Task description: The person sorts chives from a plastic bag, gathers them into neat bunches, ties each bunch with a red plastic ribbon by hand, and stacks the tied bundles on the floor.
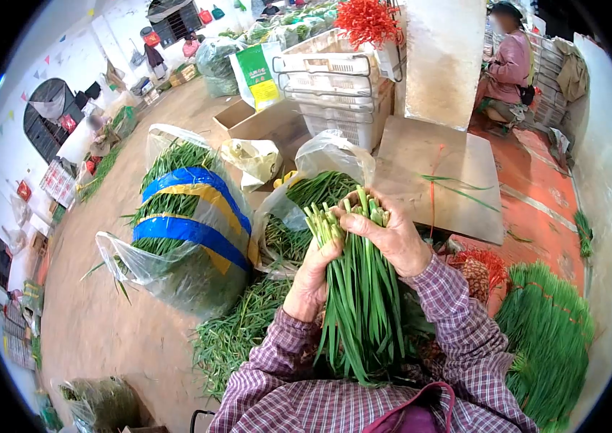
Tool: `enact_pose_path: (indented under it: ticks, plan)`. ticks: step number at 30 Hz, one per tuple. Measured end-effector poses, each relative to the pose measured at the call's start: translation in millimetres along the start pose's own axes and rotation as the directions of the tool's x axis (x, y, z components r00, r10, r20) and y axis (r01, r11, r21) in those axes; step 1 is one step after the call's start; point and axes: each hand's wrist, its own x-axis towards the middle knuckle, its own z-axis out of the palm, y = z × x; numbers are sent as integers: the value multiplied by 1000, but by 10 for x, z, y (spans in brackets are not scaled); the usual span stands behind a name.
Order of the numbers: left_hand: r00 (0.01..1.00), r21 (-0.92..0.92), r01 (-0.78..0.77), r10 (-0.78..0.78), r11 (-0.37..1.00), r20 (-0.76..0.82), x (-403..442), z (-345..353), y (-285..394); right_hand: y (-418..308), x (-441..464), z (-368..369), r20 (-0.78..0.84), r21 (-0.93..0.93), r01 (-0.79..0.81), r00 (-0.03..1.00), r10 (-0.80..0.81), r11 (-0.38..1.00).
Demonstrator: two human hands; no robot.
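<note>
Between my two hands is a bunch of garlic chives (363, 310), its pale cut ends at the top and its flat green leaves hanging toward my lap. My left hand (311, 273) is closed around the left part of the stalks, just under the cut ends. Closed over the right part is my right hand (394, 234), with its thumb lying across the stalks near the top. Some left fingers are hidden behind the bunch. A clear plastic bag (335, 153) of more greens stands just beyond my hands.
Tied chives (544, 346) are stacked at my right, near red ties (490, 263). A taped bag of greens (190, 224) and loose leaves (237, 335) lie left. A board (439, 177) and white crates (335, 94) stand ahead. A person (508, 61) sits at far right.
</note>
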Motion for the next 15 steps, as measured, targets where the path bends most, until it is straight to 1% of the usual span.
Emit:
enact_pose_path:
  ticks: [1, 2, 4, 5, 6, 7, 8, 9, 10, 11, 12, 13, 15]
  plan:
    - [1000, -27, 17, -17, 999, 3, -39, -7, -23, 54, -15, 20, -16, 78, -42, 999, 44, 996]
    - [999, -53, 32, -32, 998, 9, -72, -18, -29, 91, -38, 53, -6, 80, -47, 999, 47, 996]
    - [991, -42, 128, -129, 991, -27, -116, -118, -34, 152, -62, 107, -67, -24, 52, 996, -53, 998]
    - [991, -34, 129, -130, 991, -28, -126, -110, -55, 214, -39, 101, -63, -122, 108, 991, -116, 987]
    - [989, -16, 142, -142, 990, -25, -134, -141, -59, 222, -30, 102, -63, -120, 105, 992, -113, 987]
    - [986, 15, 166, -166, 986, -28, -140, -149, -50, 183, -5, 114, -36, -294, 238, 965, -260, 926]
    - [981, 46, 192, -191, 980, -32, -143, -150, -41, 132, 20, 117, 14, -455, 356, 919, -393, 816]
    - [979, 43, 200, -198, 979, -36, -151, -140, -30, 62, 50, 114, 96, -586, 398, 899, -427, 705]
    - [970, 61, 243, -240, 968, -45, -163, -124, -20, 58, 114, 85, 91, -586, 389, 903, -419, 711]
    - [958, 77, 286, -283, 955, -55, -176, -125, -17, 58, 185, 48, 266, -590, 501, 861, -433, 633]
    - [953, 80, 302, -299, 950, -42, -174, -201, -40, 68, 219, 15, 432, -569, 606, 796, -425, 556]
    - [960, 24, 281, -280, 960, -25, -182, -265, -72, 69, 209, 11, 460, -542, 574, 814, -355, 614]
    - [971, -101, 240, -238, 965, 29, -191, -433, -173, 132, 177, -26, 494, -532, 499, 839, -228, 684]
